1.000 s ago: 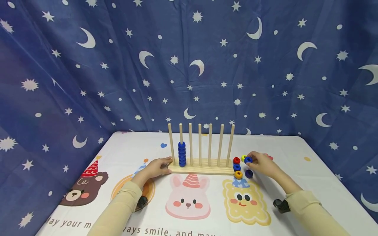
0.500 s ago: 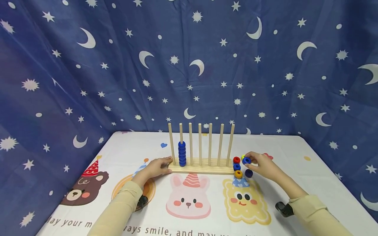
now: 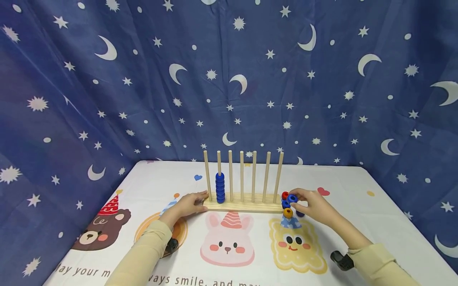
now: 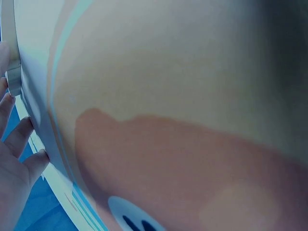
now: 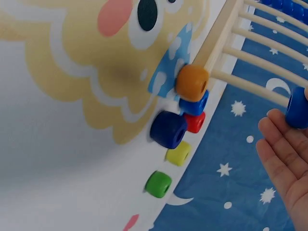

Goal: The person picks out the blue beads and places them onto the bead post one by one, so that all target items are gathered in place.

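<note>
A wooden abacus stand [image 3: 247,207] with several upright pegs rises from the tabletop. Blue beads are stacked on its second peg from the left. The left hand [image 3: 187,204] holds the left end of the base, thumb in front; in the left wrist view only the fingers [image 4: 30,163] show at the edge. Between thumb and fingers the right hand [image 3: 315,204] pinches a blue bead [image 3: 292,199], held above the loose beads by the stand's right end. In the right wrist view this bead is at the right edge, partly cut off.
Near the stand's right end lie an orange bead [image 5: 192,83], a blue bead [image 5: 195,103], a red bead [image 5: 194,122], a dark blue bead [image 5: 168,130], a yellow bead [image 5: 178,153] and a green bead [image 5: 159,184]. A starry curtain [image 3: 229,79] hangs behind the printed tablecloth [image 3: 261,262].
The right hand has carried the blue bead leftward, from beside the yellow bead to over the red and blue ones. The left hand stays at the base.
</note>
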Demonstrator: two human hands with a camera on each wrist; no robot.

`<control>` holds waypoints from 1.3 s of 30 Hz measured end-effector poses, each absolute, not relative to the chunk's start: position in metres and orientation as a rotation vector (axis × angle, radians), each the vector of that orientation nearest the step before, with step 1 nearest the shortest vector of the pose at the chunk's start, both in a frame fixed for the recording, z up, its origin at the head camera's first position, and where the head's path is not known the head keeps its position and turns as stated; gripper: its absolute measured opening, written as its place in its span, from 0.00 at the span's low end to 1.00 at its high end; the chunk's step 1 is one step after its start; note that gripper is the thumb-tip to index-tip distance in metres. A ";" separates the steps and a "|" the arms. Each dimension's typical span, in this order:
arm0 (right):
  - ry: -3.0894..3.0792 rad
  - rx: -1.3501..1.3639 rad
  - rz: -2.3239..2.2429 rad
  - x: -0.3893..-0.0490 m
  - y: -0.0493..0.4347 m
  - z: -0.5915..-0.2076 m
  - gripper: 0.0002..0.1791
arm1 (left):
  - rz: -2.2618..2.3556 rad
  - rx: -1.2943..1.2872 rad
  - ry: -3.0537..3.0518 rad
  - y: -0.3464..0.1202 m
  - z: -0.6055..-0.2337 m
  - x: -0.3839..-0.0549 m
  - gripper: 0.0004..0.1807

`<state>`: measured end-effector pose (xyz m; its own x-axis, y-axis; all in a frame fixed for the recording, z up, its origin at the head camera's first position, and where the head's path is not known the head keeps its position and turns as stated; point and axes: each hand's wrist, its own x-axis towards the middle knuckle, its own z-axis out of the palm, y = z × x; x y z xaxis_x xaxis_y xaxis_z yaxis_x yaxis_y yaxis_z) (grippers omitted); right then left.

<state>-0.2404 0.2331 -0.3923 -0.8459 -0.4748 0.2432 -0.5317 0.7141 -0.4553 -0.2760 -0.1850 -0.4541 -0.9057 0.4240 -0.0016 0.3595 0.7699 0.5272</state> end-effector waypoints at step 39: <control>-2.745 0.968 0.883 -0.216 0.177 -0.374 0.19 | 0.870 0.615 2.806 -0.185 -0.453 -0.275 0.30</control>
<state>-0.2155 0.1773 -0.3738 -0.7930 -0.5440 0.2742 -0.6018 0.6298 -0.4911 -0.2751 -0.1852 -0.4535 -0.9066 0.4218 -0.0127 0.3407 0.7493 0.5679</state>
